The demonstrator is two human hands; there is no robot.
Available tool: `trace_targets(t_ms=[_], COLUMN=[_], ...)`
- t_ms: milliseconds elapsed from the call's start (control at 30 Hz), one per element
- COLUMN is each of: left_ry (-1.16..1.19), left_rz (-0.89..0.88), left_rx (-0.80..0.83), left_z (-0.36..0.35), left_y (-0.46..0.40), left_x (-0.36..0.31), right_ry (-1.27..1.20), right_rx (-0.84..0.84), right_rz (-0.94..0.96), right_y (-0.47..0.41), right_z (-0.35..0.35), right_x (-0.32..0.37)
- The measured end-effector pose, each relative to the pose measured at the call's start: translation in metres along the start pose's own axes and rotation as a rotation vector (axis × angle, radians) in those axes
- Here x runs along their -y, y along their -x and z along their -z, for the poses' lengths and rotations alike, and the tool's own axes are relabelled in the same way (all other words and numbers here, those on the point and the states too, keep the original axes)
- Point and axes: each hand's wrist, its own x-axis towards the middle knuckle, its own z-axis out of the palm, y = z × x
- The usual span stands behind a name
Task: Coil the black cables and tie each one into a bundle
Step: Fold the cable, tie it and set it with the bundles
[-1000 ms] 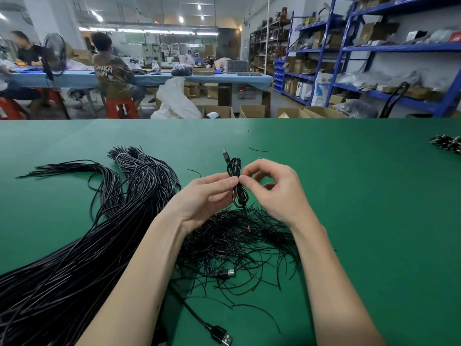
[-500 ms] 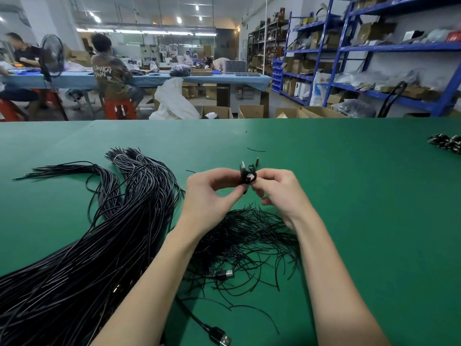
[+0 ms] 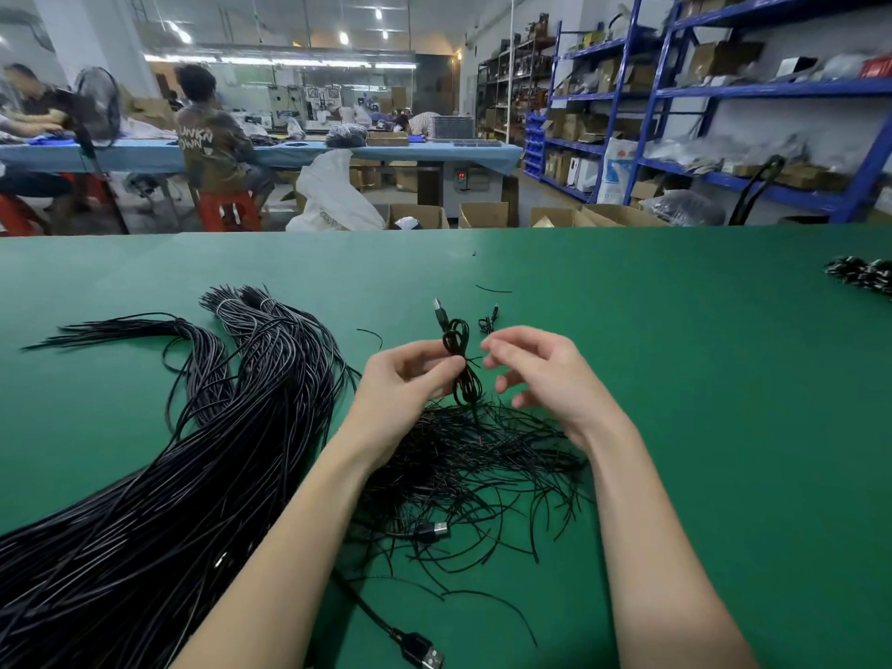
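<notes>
Left hand (image 3: 410, 379), centre frame, above the green table (image 3: 675, 379): its grip pinches a coiled black cable (image 3: 461, 364) at the waist, thumb and fingertips closed on the middle of the coil. Coil hangs roughly upright, one loop above the pinch and one below. USB plug (image 3: 439, 309) sticks up from the top loop toward the upper centre of the frame. A thin tie end juts sideways at the pinch point; whether it is fully twisted, cannot tell.

Right hand (image 3: 540, 374), just right of the coil: grip open, fingers spread and loosely bent, holding nothing, not touching the cable. Slight motion blur on the fingertips. A small plug end (image 3: 488, 323) shows just above this hand; what it connects to is unclear.

Below both hands, lower centre: loose heap of thin black ties (image 3: 482, 465) lying on the table, a second USB plug (image 3: 432, 529) resting in it.

Left half of frame: large sheaf of uncoiled black cables (image 3: 169, 499) running from lower left up to centre left, ends fanned out. Bottom centre: another USB connector (image 3: 425, 655) on its lead.

Right edge, mid-height: small pile of finished bundles (image 3: 861, 272), well apart from the hands.
</notes>
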Motion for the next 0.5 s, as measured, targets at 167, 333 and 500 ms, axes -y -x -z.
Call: trace_targets(t_ms=[167, 333, 500], left_ry=[0.190, 0.158, -0.081], left_rz=[0.123, 0.127, -0.057], left_rx=[0.136, 0.136, 0.012], left_z=[0.002, 0.006, 0.003], left_y=[0.001, 0.000, -0.001], left_x=[-0.001, -0.003, -0.002], right_ry=[0.174, 0.173, 0.075], right_rx=[0.071, 0.010, -0.102], right_rz=[0.133, 0.162, 0.059], right_y=[0.007, 0.005, -0.001], right_z=[-0.001, -0.004, -0.012], right_x=[0.004, 0.003, -0.006])
